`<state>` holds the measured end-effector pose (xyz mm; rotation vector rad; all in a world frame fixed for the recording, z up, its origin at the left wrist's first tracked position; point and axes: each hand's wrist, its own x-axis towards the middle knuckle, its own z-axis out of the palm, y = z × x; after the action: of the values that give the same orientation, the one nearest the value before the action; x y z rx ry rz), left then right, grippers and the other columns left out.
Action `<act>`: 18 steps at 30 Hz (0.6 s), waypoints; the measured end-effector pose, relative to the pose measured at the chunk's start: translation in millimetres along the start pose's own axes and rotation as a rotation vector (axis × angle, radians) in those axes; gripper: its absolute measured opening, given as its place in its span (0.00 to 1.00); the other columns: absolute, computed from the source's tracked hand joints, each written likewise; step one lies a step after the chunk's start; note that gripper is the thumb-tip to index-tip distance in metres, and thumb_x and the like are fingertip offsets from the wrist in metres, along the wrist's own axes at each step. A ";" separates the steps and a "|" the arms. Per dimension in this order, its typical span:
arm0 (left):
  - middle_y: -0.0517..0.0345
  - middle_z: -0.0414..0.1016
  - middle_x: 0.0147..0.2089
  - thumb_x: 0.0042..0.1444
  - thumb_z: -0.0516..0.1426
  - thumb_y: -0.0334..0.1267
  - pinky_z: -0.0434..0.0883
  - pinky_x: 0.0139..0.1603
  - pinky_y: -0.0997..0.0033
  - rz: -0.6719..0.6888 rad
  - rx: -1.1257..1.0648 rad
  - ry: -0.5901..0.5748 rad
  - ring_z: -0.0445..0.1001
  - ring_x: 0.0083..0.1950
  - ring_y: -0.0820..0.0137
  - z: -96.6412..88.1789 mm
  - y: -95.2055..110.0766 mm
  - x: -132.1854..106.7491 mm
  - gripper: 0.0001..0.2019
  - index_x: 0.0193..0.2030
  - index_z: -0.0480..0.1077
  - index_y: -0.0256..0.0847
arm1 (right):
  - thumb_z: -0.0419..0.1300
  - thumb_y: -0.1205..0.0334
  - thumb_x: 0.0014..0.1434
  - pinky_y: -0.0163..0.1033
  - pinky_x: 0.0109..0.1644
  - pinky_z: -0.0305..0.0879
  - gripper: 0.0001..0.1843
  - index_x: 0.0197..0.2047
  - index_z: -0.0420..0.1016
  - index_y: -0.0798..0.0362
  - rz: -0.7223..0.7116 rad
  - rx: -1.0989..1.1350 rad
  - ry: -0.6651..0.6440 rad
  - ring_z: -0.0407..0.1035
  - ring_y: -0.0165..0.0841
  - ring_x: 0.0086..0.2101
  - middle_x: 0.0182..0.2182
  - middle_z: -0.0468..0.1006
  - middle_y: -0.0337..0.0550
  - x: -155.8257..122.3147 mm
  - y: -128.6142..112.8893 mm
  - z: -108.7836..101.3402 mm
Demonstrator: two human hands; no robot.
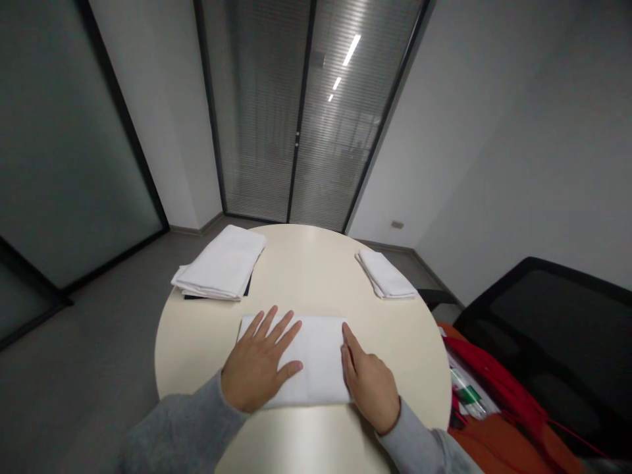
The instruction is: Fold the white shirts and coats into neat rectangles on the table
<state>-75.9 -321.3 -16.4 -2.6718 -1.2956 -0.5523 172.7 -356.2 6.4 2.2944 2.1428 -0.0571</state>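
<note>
A folded white cloth (318, 362), perhaps a towel, lies flat on the round cream table (296, 270) in front of me. My left hand (261, 362) rests palm down across its left part, fingers spread wide. Along the cloth's right edge lies my right hand (369, 380), turned on its side. Its index finger and thumb stretch forward and touch the edge near the far right corner; the remaining fingers are mostly hidden.
At the table's far left, a stack of folded white cloths (224, 260) sits on something black. A smaller folded white cloth (388, 273) lies at the far right. Beside the table stands a black mesh chair (548, 342), with a red bag (494, 375) on its orange seat.
</note>
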 end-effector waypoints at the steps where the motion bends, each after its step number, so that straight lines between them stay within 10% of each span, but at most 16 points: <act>1: 0.53 0.59 0.77 0.69 0.52 0.60 0.55 0.75 0.41 -0.002 -0.017 0.004 0.56 0.77 0.48 2.4 -2.4 -0.7 0.33 0.75 0.60 0.49 | 0.41 0.57 0.76 0.41 0.38 0.71 0.29 0.77 0.53 0.49 -0.005 0.015 0.010 0.81 0.43 0.35 0.34 0.85 0.52 0.0 1.5 2.6; 7: 0.51 0.60 0.76 0.68 0.55 0.57 0.53 0.76 0.40 -0.041 -0.056 -0.022 0.57 0.76 0.47 -0.8 0.4 -2.5 0.32 0.75 0.61 0.47 | 0.43 0.54 0.75 0.46 0.43 0.73 0.30 0.74 0.59 0.53 -0.022 0.108 0.079 0.79 0.45 0.36 0.36 0.84 0.54 -1.2 18.1 -5.9; 12: 0.49 0.59 0.76 0.68 0.54 0.56 0.51 0.76 0.39 -0.056 -0.049 -0.065 0.55 0.77 0.46 -3.2 6.4 0.9 0.33 0.75 0.61 0.45 | 0.48 0.48 0.73 0.64 0.68 0.58 0.34 0.75 0.56 0.56 -0.308 0.223 0.458 0.56 0.56 0.69 0.70 0.61 0.63 -1.2 -22.6 -43.4; 18: 0.50 0.61 0.76 0.66 0.55 0.40 0.50 0.76 0.39 -0.002 -0.030 -0.111 0.54 0.77 0.46 -2.7 7.2 1.8 0.30 0.75 0.62 0.47 | 0.52 0.44 0.72 0.60 0.77 0.41 0.39 0.77 0.52 0.59 -0.620 0.272 0.219 0.44 0.48 0.74 0.75 0.54 0.55 15.6 -84.3 1.4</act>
<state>-70.0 -325.3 -12.9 -2.7614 -1.3277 -0.4328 89.7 -335.0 6.6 1.7027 3.0488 -0.1065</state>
